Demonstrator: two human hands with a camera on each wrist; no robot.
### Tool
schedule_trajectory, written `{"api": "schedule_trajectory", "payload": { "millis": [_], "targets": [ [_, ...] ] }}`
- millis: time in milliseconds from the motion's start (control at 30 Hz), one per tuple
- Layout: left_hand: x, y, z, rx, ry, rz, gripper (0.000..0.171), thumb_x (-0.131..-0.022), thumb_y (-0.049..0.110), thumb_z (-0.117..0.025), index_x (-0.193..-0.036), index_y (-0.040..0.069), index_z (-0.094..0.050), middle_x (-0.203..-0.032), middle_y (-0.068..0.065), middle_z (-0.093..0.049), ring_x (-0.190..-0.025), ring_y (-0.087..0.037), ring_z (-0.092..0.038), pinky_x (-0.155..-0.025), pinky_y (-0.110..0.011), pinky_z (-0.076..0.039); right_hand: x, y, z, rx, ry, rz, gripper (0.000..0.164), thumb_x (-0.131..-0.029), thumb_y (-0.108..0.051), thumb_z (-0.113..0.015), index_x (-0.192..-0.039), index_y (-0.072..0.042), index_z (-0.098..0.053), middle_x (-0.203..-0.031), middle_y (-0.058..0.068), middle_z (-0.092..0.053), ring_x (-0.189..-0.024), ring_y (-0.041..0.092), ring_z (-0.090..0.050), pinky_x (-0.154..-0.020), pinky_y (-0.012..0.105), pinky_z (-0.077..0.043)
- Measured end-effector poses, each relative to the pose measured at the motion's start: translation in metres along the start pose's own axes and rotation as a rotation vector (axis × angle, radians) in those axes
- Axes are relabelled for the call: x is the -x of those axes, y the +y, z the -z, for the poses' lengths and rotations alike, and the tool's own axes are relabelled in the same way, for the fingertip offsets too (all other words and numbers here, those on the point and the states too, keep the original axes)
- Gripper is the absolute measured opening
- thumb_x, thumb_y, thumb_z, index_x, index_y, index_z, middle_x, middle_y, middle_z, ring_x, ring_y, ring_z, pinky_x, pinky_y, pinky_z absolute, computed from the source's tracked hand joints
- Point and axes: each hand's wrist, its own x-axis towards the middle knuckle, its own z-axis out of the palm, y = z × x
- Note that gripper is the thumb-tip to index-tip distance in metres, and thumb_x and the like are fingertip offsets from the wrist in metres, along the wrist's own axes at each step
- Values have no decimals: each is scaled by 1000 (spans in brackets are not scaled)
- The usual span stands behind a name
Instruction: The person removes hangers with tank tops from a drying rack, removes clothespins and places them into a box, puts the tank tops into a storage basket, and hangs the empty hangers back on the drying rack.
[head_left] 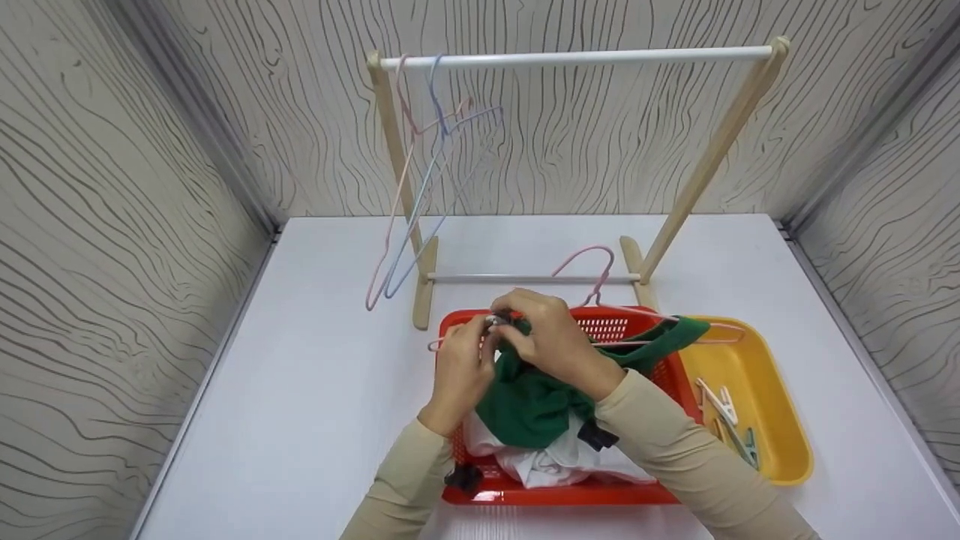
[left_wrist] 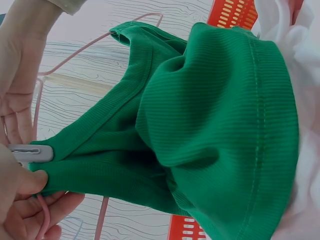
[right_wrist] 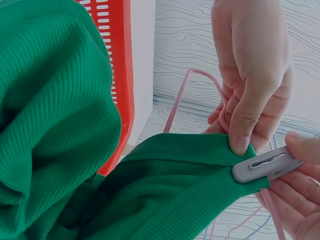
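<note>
A green ribbed garment (head_left: 525, 405) (left_wrist: 215, 115) lies partly over a pink hanger (head_left: 600, 281) above the red basket (head_left: 570, 495). My left hand (head_left: 461, 367) pinches a corner of the garment together with the hanger's left end; its thumb presses the cloth in the left wrist view. In my right hand (head_left: 551, 337) is a grey clothespin (right_wrist: 265, 165), held by its rear end between thumb and fingers. The clothespin's front lies over the garment corner beside the left thumb. Another part of the garment hangs over the hanger's right side.
White cloth (head_left: 551, 465) fills part of the basket. A yellow tray (head_left: 795, 450) at the right holds several clothespins (head_left: 724, 405). Behind stands a rack with a white bar (head_left: 585, 57), where a pink hanger (head_left: 397, 195) and a blue hanger (head_left: 420, 210) hang at the left.
</note>
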Motion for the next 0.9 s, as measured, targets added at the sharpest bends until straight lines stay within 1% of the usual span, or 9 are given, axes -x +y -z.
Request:
{"api": "schedule_trajectory", "payload": {
  "millis": [167,367,567,700,900],
  "targets": [
    [1,-1,0,-3,19,-16,9,-89,4,-63,-98,1,-62,-88,-11,-72,-80,-23,-66,-81,-37,-55,0,1,-1,-25,24,36,10,-85,-3,-70,-94,-1,-70,-91,13,-73,-82,21,-71,-79,33,-60],
    [2,-2,-1,6,7,-1,12,-89,2,-63,-101,0,-62,-92,-11,-73,-82,-23,-66,-83,-37,-55,-1,1,-2,-44,59,68,8,-84,-2,-70,-91,0,-71,-88,13,-73,-80,20,-71,-76,32,-60],
    [2,-4,-1,41,-16,41,11,-91,4,-62,-101,1,-62,-92,-11,-73,-83,-24,-66,-81,-38,-55,-1,-5,1,-53,101,121,8,-83,0,-71,-90,0,-71,-87,13,-74,-79,21,-71,-76,33,-60],
    [1,-5,-1,65,-35,73,12,-92,4,-61,-102,0,-62,-93,-13,-72,-84,-25,-67,-83,-40,-54,0,-8,3,-47,119,156,9,-81,0,-72,-90,-1,-71,-87,12,-74,-79,20,-71,-75,34,-60],
    [0,-6,0,77,-27,85,12,-89,1,-62,-101,0,-62,-94,-14,-73,-87,-26,-69,-87,-43,-54,4,-8,2,-65,145,189,10,-79,0,-74,-89,0,-71,-85,11,-74,-78,19,-71,-73,33,-60]
  ]
}}
